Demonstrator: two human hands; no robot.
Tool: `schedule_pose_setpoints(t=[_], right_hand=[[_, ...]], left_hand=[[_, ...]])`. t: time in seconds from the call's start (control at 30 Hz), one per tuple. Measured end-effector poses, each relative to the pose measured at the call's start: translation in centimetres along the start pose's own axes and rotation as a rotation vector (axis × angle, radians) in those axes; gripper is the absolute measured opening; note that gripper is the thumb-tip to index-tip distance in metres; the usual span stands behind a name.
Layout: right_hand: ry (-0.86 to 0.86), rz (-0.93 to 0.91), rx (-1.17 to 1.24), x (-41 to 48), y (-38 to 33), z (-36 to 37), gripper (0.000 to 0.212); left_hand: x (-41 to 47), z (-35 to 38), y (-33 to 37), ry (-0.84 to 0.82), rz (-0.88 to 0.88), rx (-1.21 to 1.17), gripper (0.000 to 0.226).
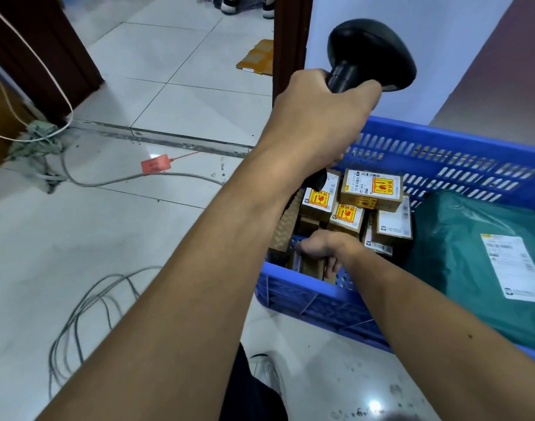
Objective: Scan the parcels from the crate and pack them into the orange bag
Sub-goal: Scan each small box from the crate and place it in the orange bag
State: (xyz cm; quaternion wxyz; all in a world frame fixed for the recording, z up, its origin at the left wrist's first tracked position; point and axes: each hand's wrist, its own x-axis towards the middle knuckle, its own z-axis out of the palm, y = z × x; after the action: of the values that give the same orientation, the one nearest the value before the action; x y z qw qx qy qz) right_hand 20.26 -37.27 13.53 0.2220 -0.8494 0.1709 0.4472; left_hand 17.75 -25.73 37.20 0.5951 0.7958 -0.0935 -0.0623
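Head view: I am looking down at a blue crate [305, 294] that sits at 4 o'clock on a pale tiled floor [184, 110].
Left hand: my left hand [320, 117] is raised at 1 o'clock. Its fingers are wrapped tight round the handle of a black scanner [369, 53], whose round head stands above the crate's far rim.
Right hand: my right hand [323, 247] is down inside the crate's near-left corner, at 5 o'clock. Its fingers are curled round a small brown parcel [305, 264], and the fingertips are partly hidden.
Parcels: cardboard boxes [372, 186] with white labels and yellow-and-red stickers are packed touching one another in the crate's left half, just beyond the right hand.
Green mailer: a green mailer bag [460, 253] fills the crate's right half at 3 to 4 o'clock, white label up, beside the boxes.
Floor: grey cables [87, 302] loop at 8 o'clock, a red tag [155, 165] lies at 10 o'clock, and flattened cardboard [257, 57] lies at 12 o'clock by a dark door frame.
Shoe: a pale shoe [266, 372] is at 6 o'clock, near the crate's front wall.
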Motion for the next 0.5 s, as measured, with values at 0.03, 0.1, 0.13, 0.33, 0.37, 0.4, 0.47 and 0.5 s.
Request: schedule_pose_setpoints(t=[0.03, 0.1, 0.13, 0.33, 0.37, 0.4, 0.47, 0.5], right_hand=[[0.026, -0.012, 0.001, -0.4, 0.2, -0.3, 0.046], [0.063, -0.033, 0.013, -1.0, 0.8, -1.2, 0.053], [0.084, -0.044, 0.028, -1.5, 1.3, -1.7, 0.055], [0.214, -0.099, 0.143, -4.4, 4.0, -4.8, 0.054], [0.239, -0.098, 0.177, -5.1, 4.7, -5.5, 0.055], [0.265, -0.109, 0.215, -5.9, 5.4, -6.2, 0.053], [0.338, -0.139, 0.289, -8.2, 7.1, -8.0, 0.046], [0.373, -0.154, 0.324, -9.5, 7.9, -8.8, 0.043]], left_hand=[[0.0, 0.0, 0.0, 0.001, 0.001, -0.006, 0.012], [-0.1, 0.0, 0.0, 0.014, 0.001, -0.024, 0.011], [-0.1, 0.0, 0.0, 0.017, 0.001, -0.033, 0.012], [0.1, 0.3, -0.2, 0.050, -0.009, -0.024, 0.011], [0.0, 0.6, 0.0, 0.051, 0.002, -0.024, 0.011], [0.0, 0.8, 0.1, 0.058, 0.015, -0.021, 0.011], [-0.2, 1.3, 0.4, 0.061, 0.051, -0.017, 0.010], [-0.3, 1.5, 0.5, 0.059, 0.067, -0.013, 0.010]])
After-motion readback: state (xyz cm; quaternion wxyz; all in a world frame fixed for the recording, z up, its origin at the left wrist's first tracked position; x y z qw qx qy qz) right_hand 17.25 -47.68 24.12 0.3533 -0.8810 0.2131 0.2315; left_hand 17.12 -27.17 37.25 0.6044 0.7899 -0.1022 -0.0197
